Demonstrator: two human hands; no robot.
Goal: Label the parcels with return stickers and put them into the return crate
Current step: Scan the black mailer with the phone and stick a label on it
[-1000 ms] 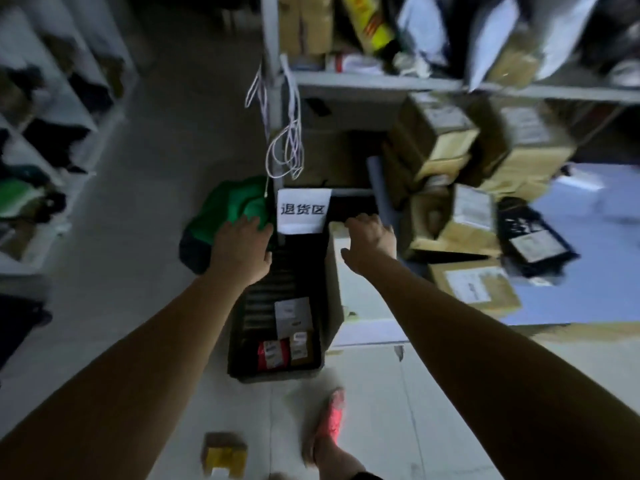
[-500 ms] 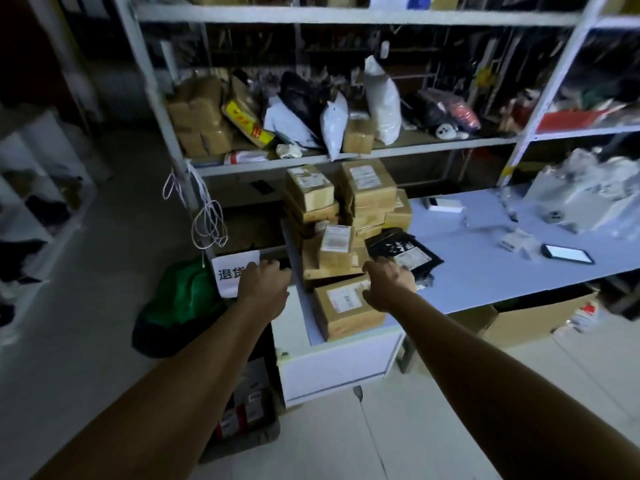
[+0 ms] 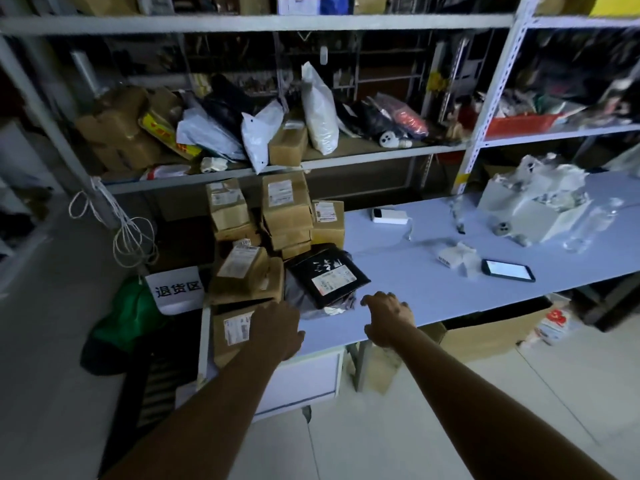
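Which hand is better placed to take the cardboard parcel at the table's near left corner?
Left, probably. The left hand is right at that cardboard parcel, overlapping its edge; the right hand is over bare table, nearer the black mailer.

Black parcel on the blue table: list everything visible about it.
The black parcel is a flat, glossy plastic mailer with white print and a white label facing up. It lies skewed on a grey plastic bag at the blue table's left end, against the cardboard box pile. The left hand and right hand are close but apparently not touching it.
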